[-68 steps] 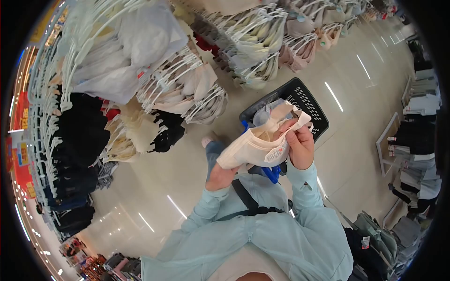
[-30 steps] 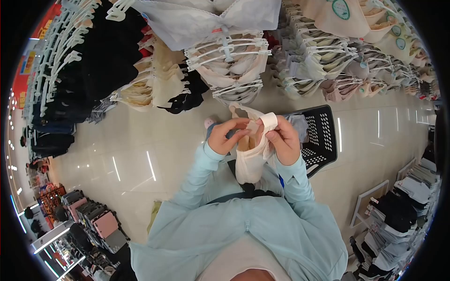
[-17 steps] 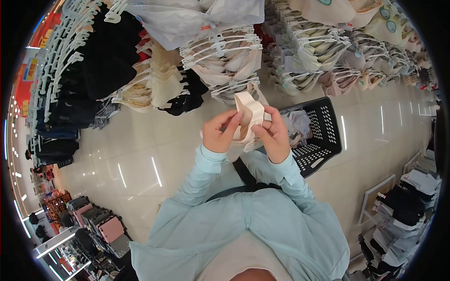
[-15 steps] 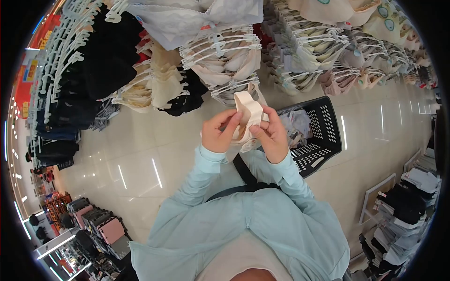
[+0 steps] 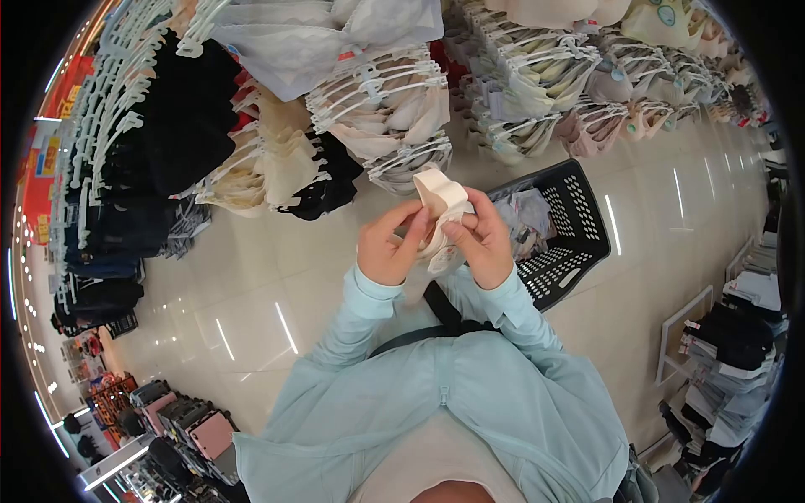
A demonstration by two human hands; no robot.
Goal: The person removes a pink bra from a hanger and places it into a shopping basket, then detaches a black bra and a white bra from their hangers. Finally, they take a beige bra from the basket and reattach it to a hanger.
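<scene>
In front of my chest, both hands pinch a beige bra (image 5: 439, 196) that is folded and bunched up. Its smooth wide band loops above my fingers, and a paler, lacy part hangs below. My left hand (image 5: 389, 245) grips the left edge between thumb and fingers. On the other side, my right hand (image 5: 484, 241) is closed on the fabric, its thumb pressing the front. Some of the cloth is hidden behind my fingers. Just beyond my right hand is a black shopping basket (image 5: 579, 226) with pale packaged items (image 5: 527, 214) inside.
Racks of pale bras on hangers (image 5: 381, 101) run across the top, with more at the upper right (image 5: 545, 75). Black garments (image 5: 180, 117) hang at the left. Suitcases (image 5: 210, 434) stand lower left; a shelf of folded clothes (image 5: 729, 344) is at right. Tiled floor (image 5: 277, 277) lies between.
The view has shifted slightly, so the racks sit a little further left. Both hands keep their hold on the bra, and its raised band now leans slightly lower.
</scene>
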